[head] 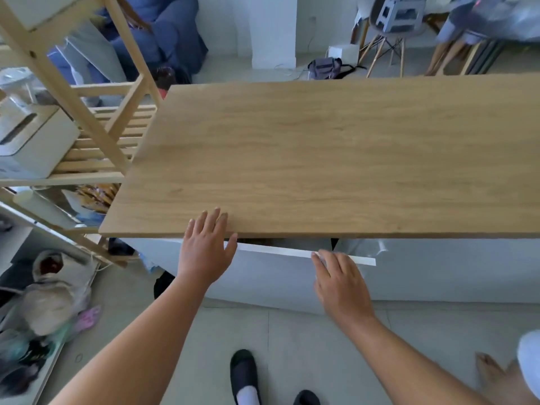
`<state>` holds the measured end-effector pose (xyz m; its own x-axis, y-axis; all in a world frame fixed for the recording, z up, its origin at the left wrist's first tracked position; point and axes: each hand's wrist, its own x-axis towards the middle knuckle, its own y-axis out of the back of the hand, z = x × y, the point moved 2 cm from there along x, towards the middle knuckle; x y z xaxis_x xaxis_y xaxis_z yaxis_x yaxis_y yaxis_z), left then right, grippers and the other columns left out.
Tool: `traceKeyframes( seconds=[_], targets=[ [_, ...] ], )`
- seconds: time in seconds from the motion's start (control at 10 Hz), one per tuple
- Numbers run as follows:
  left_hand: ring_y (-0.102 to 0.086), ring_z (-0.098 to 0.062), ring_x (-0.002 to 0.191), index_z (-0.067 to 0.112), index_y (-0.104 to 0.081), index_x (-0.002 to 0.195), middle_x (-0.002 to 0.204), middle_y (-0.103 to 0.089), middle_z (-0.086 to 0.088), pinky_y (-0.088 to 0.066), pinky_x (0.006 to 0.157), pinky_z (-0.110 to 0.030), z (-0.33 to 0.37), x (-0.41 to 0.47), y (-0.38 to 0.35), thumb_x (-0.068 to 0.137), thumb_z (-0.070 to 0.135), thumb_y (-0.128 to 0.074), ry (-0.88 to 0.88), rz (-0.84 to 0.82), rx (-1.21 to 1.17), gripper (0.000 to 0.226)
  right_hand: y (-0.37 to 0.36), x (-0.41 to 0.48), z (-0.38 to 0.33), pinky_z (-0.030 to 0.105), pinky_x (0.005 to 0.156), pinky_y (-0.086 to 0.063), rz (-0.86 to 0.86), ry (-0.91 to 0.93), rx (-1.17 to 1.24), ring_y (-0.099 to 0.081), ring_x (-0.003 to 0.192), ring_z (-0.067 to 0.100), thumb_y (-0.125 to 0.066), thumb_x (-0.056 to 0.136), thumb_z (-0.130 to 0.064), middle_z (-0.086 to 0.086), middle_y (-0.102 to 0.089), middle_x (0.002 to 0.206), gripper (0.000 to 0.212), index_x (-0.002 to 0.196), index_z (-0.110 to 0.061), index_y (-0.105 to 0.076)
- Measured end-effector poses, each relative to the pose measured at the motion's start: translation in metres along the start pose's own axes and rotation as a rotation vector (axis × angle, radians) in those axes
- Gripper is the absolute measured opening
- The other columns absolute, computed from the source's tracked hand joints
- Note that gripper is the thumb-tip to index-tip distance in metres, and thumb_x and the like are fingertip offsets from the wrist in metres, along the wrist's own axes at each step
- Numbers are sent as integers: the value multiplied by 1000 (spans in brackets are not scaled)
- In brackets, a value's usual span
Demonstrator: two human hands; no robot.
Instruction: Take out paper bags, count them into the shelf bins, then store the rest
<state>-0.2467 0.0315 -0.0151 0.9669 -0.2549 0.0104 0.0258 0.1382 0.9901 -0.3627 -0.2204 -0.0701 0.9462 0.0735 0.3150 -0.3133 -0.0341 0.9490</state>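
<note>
A white drawer (280,276) under the wooden table (336,159) stands slightly pulled out, its top edge showing as a white strip. My left hand (204,249) lies flat with fingers spread at the table's front edge, over the drawer's left end. My right hand (339,279) rests on the drawer's top edge near its right end, fingers curled over the rim. No paper bags are visible; the drawer's inside is dark and hidden. The wooden shelf (96,124) with slatted levels stands to the left of the table.
A white bin (32,141) sits on the shelf's slats. Bags and bundles (52,299) lie on the floor at the lower left. My dark shoes (244,372) are below. A seated person in blue (157,33), a backpack (324,67) and chairs (388,30) are beyond the table.
</note>
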Motion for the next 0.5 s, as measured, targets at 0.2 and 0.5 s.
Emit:
traceKeyframes(
  seconds=[0.2, 0.5],
  targets=[
    [-6, -23, 154, 21, -17, 158, 167, -11, 1, -3, 125, -42, -14, 57, 1, 101, 55, -31, -61, -103, -32, 68, 15, 90, -7, 43, 85, -46, 58, -106, 171, -59, 93, 31, -52, 87, -26, 8, -63, 110, 34, 114, -11, -66],
    [-4, -19, 154, 25, -18, 158, 167, -10, 7, -2, 125, -42, -55, 150, 3, 98, 59, -31, -50, -112, -82, 71, -21, 226, 0, 49, 120, -5, -427, -393, 151, -2, 150, 31, -28, 97, -59, 2, -5, 165, 63, 154, -38, -13]
  ],
)
